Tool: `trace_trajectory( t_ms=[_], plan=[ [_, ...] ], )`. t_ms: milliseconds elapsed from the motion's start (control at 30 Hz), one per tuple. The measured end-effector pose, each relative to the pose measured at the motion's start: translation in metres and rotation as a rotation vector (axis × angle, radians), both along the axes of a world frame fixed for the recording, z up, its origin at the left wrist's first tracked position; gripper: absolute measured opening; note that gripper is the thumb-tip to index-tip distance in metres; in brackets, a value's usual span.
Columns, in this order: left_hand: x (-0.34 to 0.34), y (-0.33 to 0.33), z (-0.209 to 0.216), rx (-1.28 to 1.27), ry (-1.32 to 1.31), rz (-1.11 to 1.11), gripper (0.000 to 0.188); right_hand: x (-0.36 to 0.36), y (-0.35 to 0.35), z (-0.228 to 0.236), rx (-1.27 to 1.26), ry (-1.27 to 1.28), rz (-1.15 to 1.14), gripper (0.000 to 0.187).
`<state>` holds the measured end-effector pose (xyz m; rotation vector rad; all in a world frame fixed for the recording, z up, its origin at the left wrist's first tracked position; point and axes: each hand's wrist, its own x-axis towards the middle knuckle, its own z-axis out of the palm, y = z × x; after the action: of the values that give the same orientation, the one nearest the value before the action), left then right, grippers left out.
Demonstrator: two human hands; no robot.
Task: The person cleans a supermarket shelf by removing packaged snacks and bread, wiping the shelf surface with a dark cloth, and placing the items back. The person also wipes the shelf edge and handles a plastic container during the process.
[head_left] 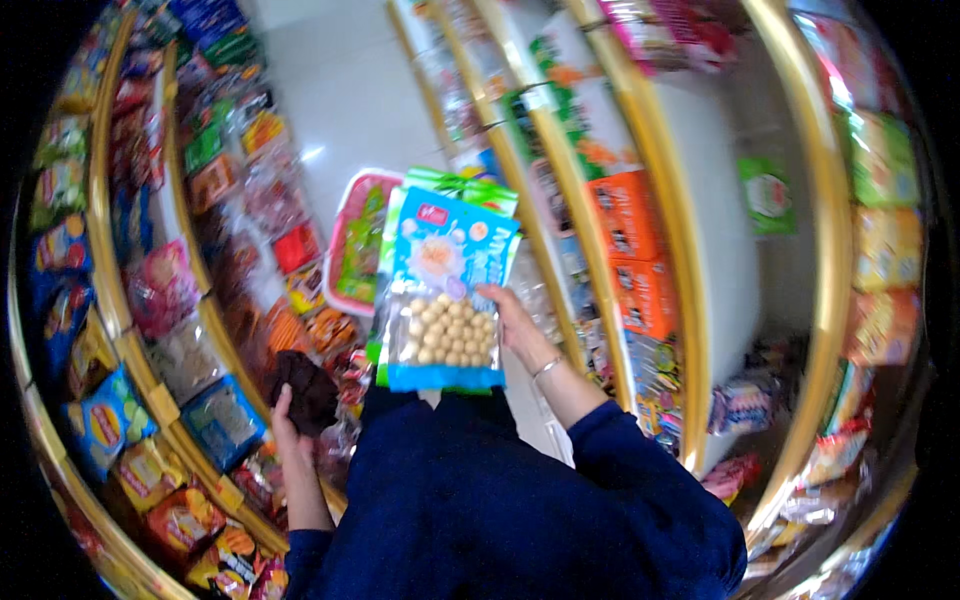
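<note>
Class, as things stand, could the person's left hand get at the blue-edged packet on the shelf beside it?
Probably: only a gold shelf edge seems to lie between the left hand and the blue-edged packet, though that hand appears to hold a dark crumpled item.

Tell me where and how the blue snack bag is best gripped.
The blue bag is probably best pinched at its right edge, coming from the right: it is flat, and that side edge lies within the right hand's hold, while round pieces make the lower middle lumpy.
</note>
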<state>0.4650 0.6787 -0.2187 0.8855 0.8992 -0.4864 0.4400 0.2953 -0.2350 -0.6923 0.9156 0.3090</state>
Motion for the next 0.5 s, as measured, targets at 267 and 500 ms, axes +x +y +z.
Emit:
trace_trajectory(
  t_ms=[267, 500],
  plan=[
    [-0.041, 0.051, -0.028, 0.179, 0.140, 0.070, 0.044, 0.044, 0.011, -0.147, -0.208, -0.008, -0.018, 0.036],
    [-0.033, 0.030, -0.046, 0.377, 0.257, -0.043, 0.050, 0.073, 0.036, -0.309, -0.420, -0.091, 0.082, 0.051]
  ],
)
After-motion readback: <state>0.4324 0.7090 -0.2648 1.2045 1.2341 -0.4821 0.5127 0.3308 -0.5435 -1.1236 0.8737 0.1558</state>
